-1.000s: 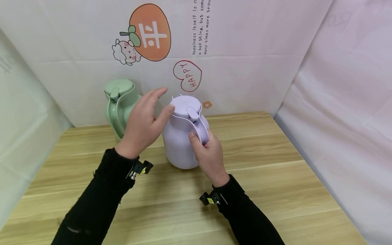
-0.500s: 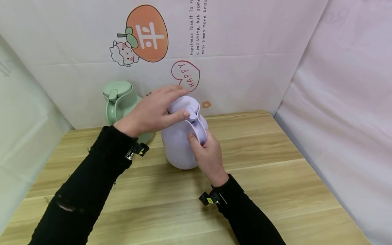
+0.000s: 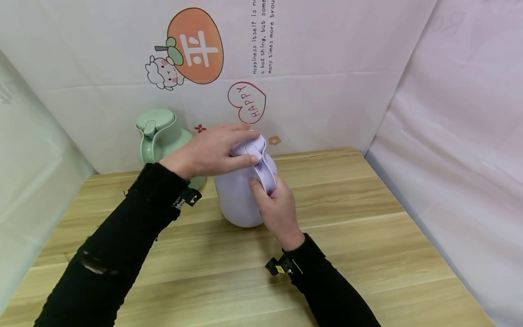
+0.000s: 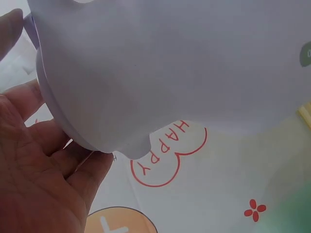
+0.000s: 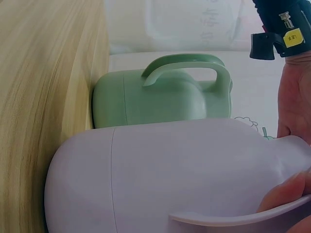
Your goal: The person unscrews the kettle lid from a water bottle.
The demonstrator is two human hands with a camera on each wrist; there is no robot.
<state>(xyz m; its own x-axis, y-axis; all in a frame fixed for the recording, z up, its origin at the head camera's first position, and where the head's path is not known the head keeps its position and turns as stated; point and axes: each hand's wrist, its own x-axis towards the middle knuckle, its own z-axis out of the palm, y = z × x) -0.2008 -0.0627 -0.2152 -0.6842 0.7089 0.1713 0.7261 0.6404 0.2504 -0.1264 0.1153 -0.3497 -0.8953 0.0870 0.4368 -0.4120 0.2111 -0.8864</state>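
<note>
A lavender thermos jug (image 3: 238, 196) stands upright on the wooden table (image 3: 196, 286). My right hand (image 3: 279, 210) grips its curved handle (image 3: 267, 176), thumb on the near side. Over the top lies my left hand (image 3: 206, 152), the thumb at the small lever near the handle and the fingers across the far side of the lid (image 3: 258, 141). In the left wrist view the fingers (image 4: 58, 138) curl in along the lid's rim. Part of the lid is hidden under that hand. The right wrist view shows the jug's side (image 5: 180, 165), with my fingers at its handle.
A similar green thermos jug (image 3: 173, 138) stands at the back left, partly behind my left hand and forearm. White cloth with printed pictures (image 3: 327, 91) hangs right behind the table, and more cloth (image 3: 470, 150) borders both sides.
My left hand has moved right from beside the lavender jug onto its lid, with the thumb now at the lever. My right hand keeps its grip on the handle, and the jug stays in place.
</note>
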